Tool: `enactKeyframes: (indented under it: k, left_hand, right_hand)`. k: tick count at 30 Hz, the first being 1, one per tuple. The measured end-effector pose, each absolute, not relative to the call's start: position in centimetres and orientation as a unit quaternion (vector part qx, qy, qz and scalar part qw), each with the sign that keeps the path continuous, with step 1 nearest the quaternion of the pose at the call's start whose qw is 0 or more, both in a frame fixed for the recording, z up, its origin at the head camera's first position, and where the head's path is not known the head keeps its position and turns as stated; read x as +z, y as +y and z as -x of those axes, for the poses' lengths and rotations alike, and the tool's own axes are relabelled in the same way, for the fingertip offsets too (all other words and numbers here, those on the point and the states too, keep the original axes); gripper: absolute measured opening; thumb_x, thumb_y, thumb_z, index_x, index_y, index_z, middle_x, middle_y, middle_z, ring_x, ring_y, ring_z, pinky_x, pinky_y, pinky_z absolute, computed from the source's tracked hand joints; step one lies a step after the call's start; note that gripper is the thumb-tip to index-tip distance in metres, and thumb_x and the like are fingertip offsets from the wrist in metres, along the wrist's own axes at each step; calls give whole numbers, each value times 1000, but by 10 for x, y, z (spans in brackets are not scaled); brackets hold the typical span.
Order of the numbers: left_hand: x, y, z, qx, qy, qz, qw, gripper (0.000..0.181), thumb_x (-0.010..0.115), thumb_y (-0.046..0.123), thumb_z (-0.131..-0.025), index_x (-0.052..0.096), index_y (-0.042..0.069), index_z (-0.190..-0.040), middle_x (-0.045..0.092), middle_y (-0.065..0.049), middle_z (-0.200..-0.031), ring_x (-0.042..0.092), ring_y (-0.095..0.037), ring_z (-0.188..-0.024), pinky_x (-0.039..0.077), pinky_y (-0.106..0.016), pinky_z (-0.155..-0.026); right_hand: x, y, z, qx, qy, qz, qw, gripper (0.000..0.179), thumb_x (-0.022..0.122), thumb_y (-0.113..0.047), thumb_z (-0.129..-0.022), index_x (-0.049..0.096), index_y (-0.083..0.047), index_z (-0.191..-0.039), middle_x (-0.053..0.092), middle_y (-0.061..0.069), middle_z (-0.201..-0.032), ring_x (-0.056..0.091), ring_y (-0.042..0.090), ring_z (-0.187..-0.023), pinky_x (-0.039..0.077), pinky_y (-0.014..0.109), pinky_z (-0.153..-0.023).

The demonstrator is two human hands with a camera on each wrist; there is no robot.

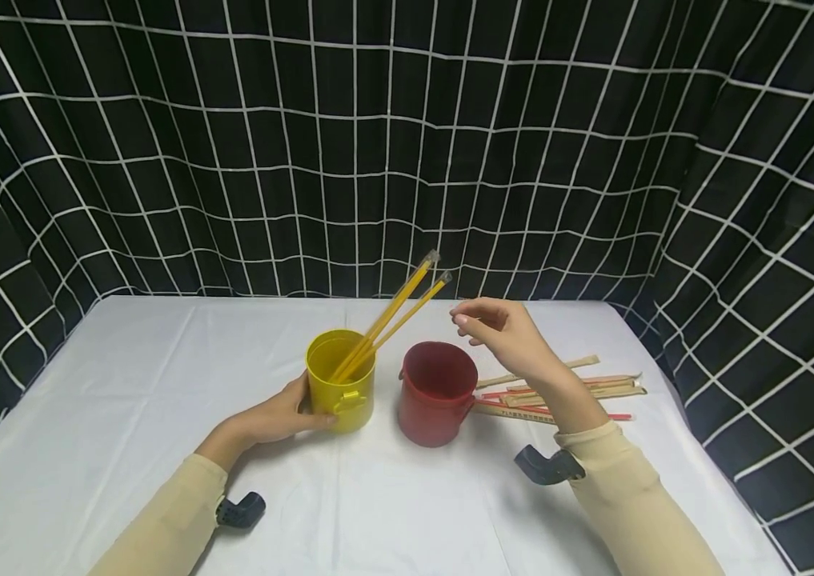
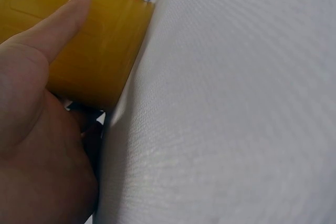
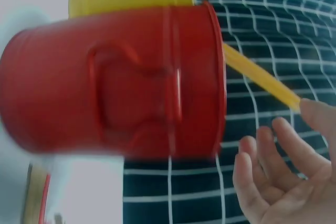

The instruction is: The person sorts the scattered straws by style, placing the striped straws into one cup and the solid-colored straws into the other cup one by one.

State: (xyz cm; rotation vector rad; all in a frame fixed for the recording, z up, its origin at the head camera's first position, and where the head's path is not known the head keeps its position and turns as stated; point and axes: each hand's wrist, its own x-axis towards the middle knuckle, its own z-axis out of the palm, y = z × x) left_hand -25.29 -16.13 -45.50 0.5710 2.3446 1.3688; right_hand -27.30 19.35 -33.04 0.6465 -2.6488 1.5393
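Observation:
My left hand (image 1: pixel 273 416) grips the side of a small yellow bucket (image 1: pixel 352 412), thumb along the front and fingers behind it. Leaning out of that bucket to the right are a few long yellow straws (image 1: pixel 395 308) with clear, crinkled wrapper ends. Just right of it a red bucket (image 1: pixel 430 420) stands upright on the table, its visible inside dark red. Above and behind the red rim, my right hand (image 1: pixel 511 336) hovers with loosely bent fingers and holds nothing. In the right wrist view, one yellow straw (image 3: pixel 260 76) passes behind the thumb tip.
Right of the red bucket, partly behind my right forearm, lie several red and tan paper-wrapped straws (image 1: pixel 611 390). A white cloth (image 1: pixel 198 352) covers the table. A black curtain with a white grid (image 1: pixel 392 144) hangs along the back and sides.

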Motion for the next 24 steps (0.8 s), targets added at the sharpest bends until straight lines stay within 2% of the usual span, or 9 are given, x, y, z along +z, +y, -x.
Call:
enactKeyframes:
  k: [4,8,11,15,19,24]
  left_hand:
    - [-454,-161,251,481,833,-198,186,108,73,38,-91,-2,10,-163,5,-15,-172,1,-35,-160,-1,-62,-127]
    - [-454,-159,251,480,834,-199,184,108,73,37,-91,-1,10,-163,6,-15,-172,2,-35,-160,-1,-62,-127]
    - [-455,-160,252,481,833,-202,183,107,74,37,-91,-1,10,-163,7,-14,-172,2,-35,-160,-1,-62,-127]
    - [-455,-160,252,482,832,-205,185,107,73,36,-91,0,10,-163,7,-14,-172,2,-35,-160,-1,-63,-127]
    - [-454,-160,252,481,832,-206,184,106,73,36,-91,0,10,-163,7,-14,-172,2,-35,-160,-1,-63,-127]
    - [-454,-160,251,476,835,-205,184,107,73,37,-91,-2,9,-163,6,-16,-171,1,-37,-159,-2,-62,-127]
  right_hand:
    - [-333,221,265,490,-846,-207,16,29,57,-16,-103,65,2,-125,66,21,-123,66,2,-97,58,20,-85]
    - [-336,248,260,479,-852,-210,19,31,57,-18,-104,64,2,-126,68,10,-122,66,1,-100,58,17,-86]
    - [-340,267,261,461,-860,-219,4,31,58,-18,-103,64,2,-126,69,7,-122,67,0,-103,57,16,-89]
    - [-350,289,262,426,-878,-218,-30,33,61,-18,-101,65,0,-128,69,19,-127,67,-2,-106,52,11,-92]
    - [-365,307,268,401,-890,-207,-68,35,64,-20,-100,66,-1,-129,69,23,-127,66,-2,-107,50,11,-91]
    - [-385,324,275,373,-901,-197,-99,33,67,-16,-97,68,2,-125,70,25,-123,69,13,-107,55,17,-86]
